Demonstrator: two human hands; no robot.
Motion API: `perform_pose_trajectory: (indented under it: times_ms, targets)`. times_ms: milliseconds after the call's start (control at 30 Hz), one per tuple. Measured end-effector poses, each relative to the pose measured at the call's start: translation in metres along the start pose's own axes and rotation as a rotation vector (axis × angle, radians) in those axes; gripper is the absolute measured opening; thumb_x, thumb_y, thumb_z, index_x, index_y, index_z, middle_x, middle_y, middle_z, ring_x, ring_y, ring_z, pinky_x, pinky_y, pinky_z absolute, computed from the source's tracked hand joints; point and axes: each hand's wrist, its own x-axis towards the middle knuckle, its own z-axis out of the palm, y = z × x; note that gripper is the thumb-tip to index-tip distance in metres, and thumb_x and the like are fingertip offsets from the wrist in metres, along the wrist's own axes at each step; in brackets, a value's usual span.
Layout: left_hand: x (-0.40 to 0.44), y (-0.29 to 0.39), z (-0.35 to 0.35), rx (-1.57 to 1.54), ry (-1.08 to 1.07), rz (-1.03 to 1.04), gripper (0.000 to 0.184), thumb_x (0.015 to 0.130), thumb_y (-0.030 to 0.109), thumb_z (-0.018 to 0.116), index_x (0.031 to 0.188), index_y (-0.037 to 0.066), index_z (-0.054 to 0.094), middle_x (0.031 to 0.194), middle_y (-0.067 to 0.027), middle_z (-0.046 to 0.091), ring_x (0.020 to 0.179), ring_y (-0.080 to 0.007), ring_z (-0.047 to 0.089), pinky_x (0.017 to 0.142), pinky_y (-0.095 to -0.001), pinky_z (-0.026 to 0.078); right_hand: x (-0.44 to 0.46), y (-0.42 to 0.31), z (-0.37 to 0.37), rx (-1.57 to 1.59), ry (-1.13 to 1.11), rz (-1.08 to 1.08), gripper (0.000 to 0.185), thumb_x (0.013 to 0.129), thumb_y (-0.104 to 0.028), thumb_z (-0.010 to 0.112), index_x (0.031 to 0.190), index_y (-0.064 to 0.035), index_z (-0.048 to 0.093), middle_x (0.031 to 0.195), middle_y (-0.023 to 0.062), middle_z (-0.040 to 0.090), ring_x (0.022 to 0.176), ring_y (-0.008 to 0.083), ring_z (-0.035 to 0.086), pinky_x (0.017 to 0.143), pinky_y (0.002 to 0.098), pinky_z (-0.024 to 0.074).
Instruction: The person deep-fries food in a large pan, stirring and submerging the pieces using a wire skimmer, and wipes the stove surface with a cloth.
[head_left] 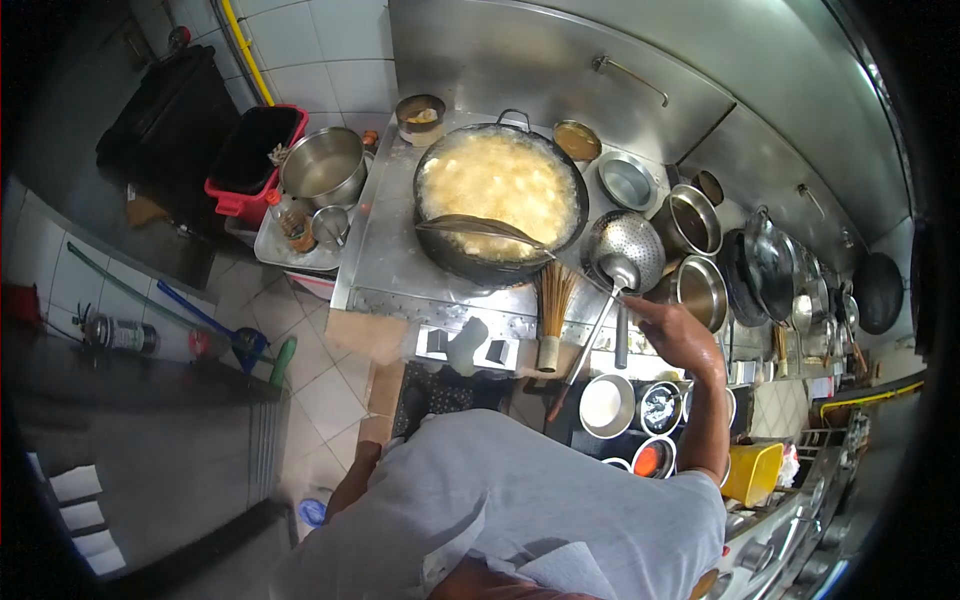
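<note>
The person's right grip (664,328) is clenched around the handle of a wide, dark utensil (480,227), whose head extends across the near side of a black wok (470,266) filled with pale, frothing contents (505,180). The left grip's state cannot be told. Just beside the wok, on the steel desk (378,270), are a bristle brush (553,305), a perforated strainer (632,232) and a ladle (619,272). Metal pots (692,222) stand farther right.
</note>
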Motion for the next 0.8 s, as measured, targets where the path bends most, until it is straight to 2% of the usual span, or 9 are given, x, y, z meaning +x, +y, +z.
perform_pose_trajectory:
  times_ms: [233, 300, 367, 400, 567, 633, 700, 733, 800]
  targets:
    - [0.009, -0.006, 0.006, 0.174, 0.071, 0.146, 0.021, 0.080, 0.017, 0.054, 0.081, 0.006, 0.072, 0.082, -0.0149, 0.069, 0.077, -0.0286, 0.068, 0.067, -0.0421, 0.054, 0.009, -0.016, 0.046, 0.098, -0.017, 0.136, 0.045, 0.084, -0.006, 0.057, 0.128, -0.0130, 0.057, 0.100, 0.0206, 0.066, 0.090, 0.0399, 0.064, 0.080, 0.0415, 0.0505]
    - [0.013, -0.005, 0.001, 0.199, 0.100, 0.183, 0.021, 0.080, 0.016, 0.054, 0.080, 0.006, 0.072, 0.080, -0.0156, 0.068, 0.075, -0.0288, 0.068, 0.066, -0.0420, 0.053, 0.016, 0.001, 0.076, 0.134, 0.067, 0.030, 0.046, 0.083, -0.004, 0.055, 0.129, -0.0122, 0.056, 0.095, 0.0246, 0.065, 0.085, 0.0393, 0.065, 0.077, 0.0443, 0.0502]
    - [0.018, -0.005, -0.001, 0.225, 0.136, 0.225, 0.021, 0.080, 0.015, 0.054, 0.078, 0.005, 0.072, 0.078, -0.0162, 0.068, 0.074, -0.0291, 0.068, 0.065, -0.0419, 0.053, 0.020, 0.005, 0.093, 0.288, 0.128, -0.040, 0.048, 0.083, -0.003, 0.054, 0.130, -0.0099, 0.054, 0.102, 0.0253, 0.064, 0.092, 0.0387, 0.065, 0.082, 0.0430, 0.0498]
    - [0.021, -0.005, -0.004, 0.237, 0.153, 0.239, 0.021, 0.080, 0.015, 0.054, 0.078, 0.005, 0.072, 0.077, -0.0165, 0.068, 0.073, -0.0292, 0.068, 0.064, -0.0418, 0.053, 0.021, 0.004, 0.092, 0.315, 0.103, 0.004, 0.048, 0.083, -0.003, 0.054, 0.130, -0.0077, 0.053, 0.109, 0.0244, 0.063, 0.099, 0.0366, 0.064, 0.086, 0.0404, 0.0487]
    - [0.022, 0.002, -0.027, 0.247, 0.197, 0.265, 0.018, 0.078, 0.019, 0.058, 0.078, 0.009, 0.073, 0.080, -0.0133, 0.069, 0.077, -0.0265, 0.068, 0.067, -0.0400, 0.053, 0.004, 0.002, 0.073, 0.435, 0.071, 0.167, 0.045, 0.085, -0.005, 0.055, 0.130, -0.0056, 0.054, 0.111, 0.0221, 0.065, 0.100, 0.0314, 0.065, 0.087, 0.0371, 0.0479]
    - [0.019, 0.006, -0.035, 0.308, 0.045, 0.203, 0.017, 0.075, 0.021, 0.060, 0.079, 0.011, 0.073, 0.081, -0.0126, 0.070, 0.077, -0.0262, 0.068, 0.066, -0.0392, 0.053, -0.005, 0.006, 0.071, 0.435, 0.052, 0.235, 0.044, 0.086, -0.005, 0.055, 0.130, -0.0049, 0.053, 0.112, 0.0218, 0.065, 0.099, 0.0297, 0.065, 0.087, 0.0362, 0.0475]
    - [0.020, 0.005, -0.028, 0.294, 0.029, 0.164, 0.017, 0.076, 0.020, 0.060, 0.078, 0.010, 0.073, 0.081, -0.0132, 0.070, 0.076, -0.0264, 0.068, 0.066, -0.0399, 0.053, -0.012, 0.011, 0.072, 0.442, 0.116, 0.236, 0.045, 0.086, -0.005, 0.055, 0.131, -0.0039, 0.053, 0.100, 0.0184, 0.067, 0.087, 0.0240, 0.064, 0.082, 0.0351, 0.0482]
    - [0.021, 0.003, -0.023, 0.282, 0.013, 0.126, 0.017, 0.076, 0.020, 0.059, 0.078, 0.010, 0.073, 0.081, -0.0138, 0.069, 0.076, -0.0267, 0.068, 0.066, -0.0406, 0.053, -0.014, 0.015, 0.076, 0.442, 0.117, 0.236, 0.045, 0.086, -0.005, 0.055, 0.131, -0.0039, 0.053, 0.100, 0.0184, 0.067, 0.087, 0.0240, 0.064, 0.082, 0.0351, 0.0482]
    - [0.029, -0.002, -0.006, 0.281, 0.016, 0.129, 0.017, 0.076, 0.020, 0.059, 0.078, 0.010, 0.073, 0.081, -0.0138, 0.069, 0.077, -0.0269, 0.068, 0.066, -0.0406, 0.053, -0.015, 0.025, 0.088, 0.517, 0.120, 0.268, 0.047, 0.086, -0.005, 0.053, 0.133, -0.0058, 0.052, 0.077, 0.0078, 0.061, 0.067, 0.0141, 0.055, 0.066, 0.0301, 0.0473]
